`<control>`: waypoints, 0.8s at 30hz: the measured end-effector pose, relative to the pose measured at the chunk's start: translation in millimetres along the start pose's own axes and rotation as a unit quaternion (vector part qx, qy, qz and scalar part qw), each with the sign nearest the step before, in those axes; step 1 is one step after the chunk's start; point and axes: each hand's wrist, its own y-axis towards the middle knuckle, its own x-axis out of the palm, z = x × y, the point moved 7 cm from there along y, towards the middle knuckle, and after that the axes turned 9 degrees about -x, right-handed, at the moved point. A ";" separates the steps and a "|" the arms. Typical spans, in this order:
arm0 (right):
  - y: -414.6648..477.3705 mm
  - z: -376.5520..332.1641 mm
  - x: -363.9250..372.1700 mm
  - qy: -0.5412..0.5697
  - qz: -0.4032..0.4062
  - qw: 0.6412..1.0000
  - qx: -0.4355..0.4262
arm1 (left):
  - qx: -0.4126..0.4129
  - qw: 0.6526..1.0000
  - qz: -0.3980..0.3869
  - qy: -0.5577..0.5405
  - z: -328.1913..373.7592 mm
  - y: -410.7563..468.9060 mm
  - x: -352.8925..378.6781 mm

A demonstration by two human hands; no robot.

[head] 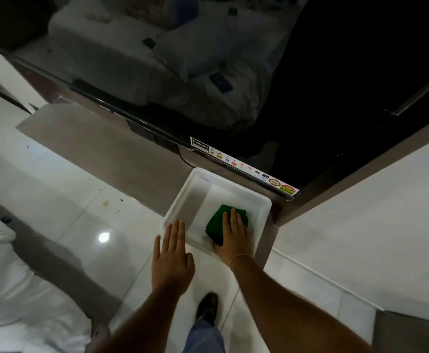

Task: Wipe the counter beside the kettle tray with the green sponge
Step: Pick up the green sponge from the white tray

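Note:
A white plastic tray sits on the grey counter at its right end, below a dark TV screen. A dark green sponge lies inside the tray near its front right. My right hand lies flat on the sponge, fingers spread over its top and pressing down. My left hand hovers flat with fingers together at the tray's front left rim, touching or just above it. No kettle is in view.
The TV stands along the back of the counter, its sticker strip just behind the tray. A white wall rises at the right. White bedding lies at lower left. My shoe stands on glossy white floor tiles.

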 end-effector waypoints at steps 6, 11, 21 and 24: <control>19.2 -2.8 -8.6 -0.105 -0.015 0.994 -0.009 | 0.001 1.000 -0.002 -0.003 3.8 -0.1 3.6; 21.9 1.6 -24.6 -0.126 0.004 0.992 -0.022 | 0.044 0.999 0.009 -0.023 22.2 1.2 -3.3; -97.5 60.5 -124.7 0.045 0.160 0.986 -0.023 | 0.135 0.988 -0.044 -0.057 172.3 -33.0 -19.8; -167.5 114.5 -131.0 0.064 0.218 0.974 0.012 | 0.226 0.971 -0.064 -0.043 246.3 -66.2 -13.4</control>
